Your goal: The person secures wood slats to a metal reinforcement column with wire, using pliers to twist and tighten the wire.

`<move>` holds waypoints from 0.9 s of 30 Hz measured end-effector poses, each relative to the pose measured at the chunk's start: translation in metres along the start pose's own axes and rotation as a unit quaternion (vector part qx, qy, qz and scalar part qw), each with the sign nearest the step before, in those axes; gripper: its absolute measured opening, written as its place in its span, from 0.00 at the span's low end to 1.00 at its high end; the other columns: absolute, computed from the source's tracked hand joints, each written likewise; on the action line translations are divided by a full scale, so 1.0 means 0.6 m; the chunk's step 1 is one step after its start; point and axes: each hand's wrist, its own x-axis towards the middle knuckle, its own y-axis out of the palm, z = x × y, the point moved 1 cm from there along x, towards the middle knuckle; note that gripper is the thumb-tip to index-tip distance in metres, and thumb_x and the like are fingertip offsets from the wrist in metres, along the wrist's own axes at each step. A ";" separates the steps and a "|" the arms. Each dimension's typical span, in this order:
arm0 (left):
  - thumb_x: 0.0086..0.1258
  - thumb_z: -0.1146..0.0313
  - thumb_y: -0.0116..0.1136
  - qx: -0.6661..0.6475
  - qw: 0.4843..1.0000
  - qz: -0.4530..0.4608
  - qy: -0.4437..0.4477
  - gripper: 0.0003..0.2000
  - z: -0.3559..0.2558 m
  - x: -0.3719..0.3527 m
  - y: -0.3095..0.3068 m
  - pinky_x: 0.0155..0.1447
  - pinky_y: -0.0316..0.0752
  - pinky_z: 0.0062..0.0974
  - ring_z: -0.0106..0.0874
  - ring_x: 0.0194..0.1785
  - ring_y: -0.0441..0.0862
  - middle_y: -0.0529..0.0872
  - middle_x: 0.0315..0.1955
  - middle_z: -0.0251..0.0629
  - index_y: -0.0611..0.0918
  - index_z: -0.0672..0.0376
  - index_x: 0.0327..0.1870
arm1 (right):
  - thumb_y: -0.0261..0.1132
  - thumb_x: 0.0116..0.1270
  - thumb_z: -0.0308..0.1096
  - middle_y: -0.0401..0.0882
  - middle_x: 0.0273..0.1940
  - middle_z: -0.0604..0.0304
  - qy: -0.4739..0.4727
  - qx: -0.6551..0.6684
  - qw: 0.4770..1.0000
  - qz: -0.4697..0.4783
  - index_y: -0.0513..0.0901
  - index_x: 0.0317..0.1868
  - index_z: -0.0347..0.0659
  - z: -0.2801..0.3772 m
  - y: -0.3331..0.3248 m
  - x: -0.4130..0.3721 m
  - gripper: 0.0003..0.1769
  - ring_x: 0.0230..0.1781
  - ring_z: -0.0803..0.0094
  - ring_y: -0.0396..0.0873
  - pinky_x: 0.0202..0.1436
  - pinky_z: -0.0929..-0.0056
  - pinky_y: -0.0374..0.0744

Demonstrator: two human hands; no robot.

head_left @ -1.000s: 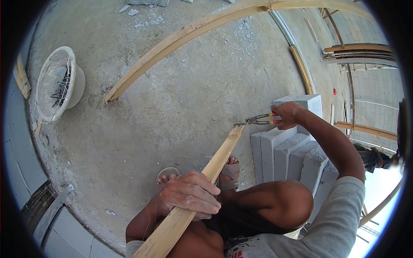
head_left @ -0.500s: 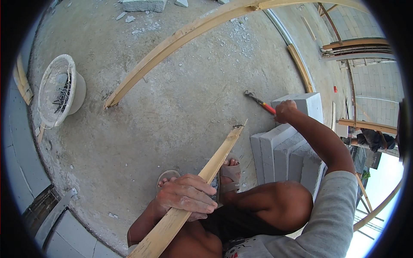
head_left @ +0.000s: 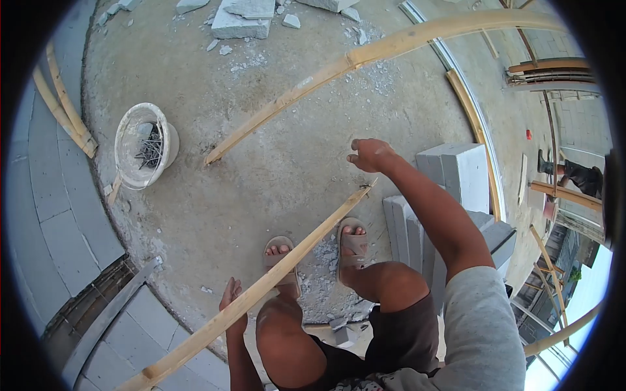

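One wooden strip (head_left: 261, 283) in play, lying diagonally from near left up to the middle of the floor, in front of the crouched person's legs. Left hand (head_left: 229, 296) is against its near half from behind, fingers stretched past the edge; can't tell whether it's wrapped around. Right hand (head_left: 375, 155) is just beyond the far tip, thumb and finger slightly apart, nothing visible between them. Handling, my view: firm left hold, strip steady, right fingers clear of the ragged tip and the dark metal bits (head_left: 366, 186) there; too small to count. Outward: two sandals (head_left: 355, 246) by the strip, one left, one right. One bucket (head_left: 172, 144) left, nails (head_left: 150, 151) inside, too jumbled to count. One curved beam (head_left: 300, 89) across the far side. Two slats (head_left: 70, 107) far left. Several pale blocks (head_left: 464, 173) right, overlapping, no sure count. One other person (head_left: 583, 179) far right, only partly visible.
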 end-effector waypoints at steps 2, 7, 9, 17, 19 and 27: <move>0.72 0.64 0.55 -0.118 0.966 -0.085 -0.213 0.25 -0.001 -0.113 -0.045 0.58 0.73 0.33 0.36 0.56 0.79 0.79 0.57 0.46 0.69 0.65 0.67 | 0.62 0.65 0.48 0.79 0.52 0.41 0.003 0.063 0.998 0.027 0.76 0.56 0.37 0.049 0.039 -0.061 0.27 0.57 0.50 0.77 0.59 0.55 0.75; 0.73 0.63 0.55 -0.249 0.876 -0.192 -0.366 0.25 -0.197 -0.331 -0.144 0.52 0.74 0.30 0.33 0.52 0.80 0.81 0.53 0.42 0.68 0.61 0.68 | 0.65 0.56 0.38 0.69 0.60 0.42 -0.232 0.084 0.969 -0.001 0.71 0.61 0.39 0.247 0.067 -0.285 0.31 0.59 0.47 0.74 0.60 0.52 0.75; 0.72 0.63 0.55 -0.212 0.887 -0.138 -0.387 0.24 -0.245 -0.382 -0.158 0.50 0.75 0.29 0.32 0.49 0.81 0.82 0.51 0.41 0.69 0.61 0.67 | 0.64 0.56 0.35 0.75 0.55 0.46 -0.215 0.002 0.977 -0.012 0.78 0.55 0.41 0.288 0.052 -0.309 0.24 0.58 0.53 0.75 0.56 0.52 0.77; 0.73 0.68 0.55 -0.284 0.859 -0.039 -0.423 0.24 -0.272 -0.420 -0.116 0.50 0.79 0.28 0.32 0.48 0.83 0.82 0.51 0.46 0.66 0.64 0.68 | 0.59 0.58 0.34 0.84 0.36 0.55 -0.300 -0.099 0.947 -0.065 0.86 0.30 0.41 0.287 0.097 -0.294 0.10 0.46 0.61 0.80 0.51 0.60 0.77; 0.73 0.67 0.56 -0.300 0.854 -0.029 -0.424 0.24 -0.259 -0.407 -0.109 0.50 0.79 0.28 0.31 0.48 0.83 0.82 0.51 0.46 0.67 0.64 0.67 | 0.59 0.58 0.34 0.84 0.35 0.55 -0.303 -0.120 0.943 -0.061 0.86 0.30 0.40 0.290 0.087 -0.295 0.10 0.45 0.61 0.80 0.51 0.61 0.77; 0.72 0.63 0.57 -0.279 0.864 -0.023 -0.419 0.25 -0.271 -0.342 -0.171 0.51 0.77 0.29 0.30 0.47 0.83 0.82 0.51 0.45 0.69 0.65 0.66 | 0.57 0.59 0.35 0.83 0.33 0.57 -0.304 -0.158 0.935 -0.091 0.85 0.29 0.43 0.281 0.053 -0.308 0.10 0.44 0.64 0.80 0.57 0.62 0.71</move>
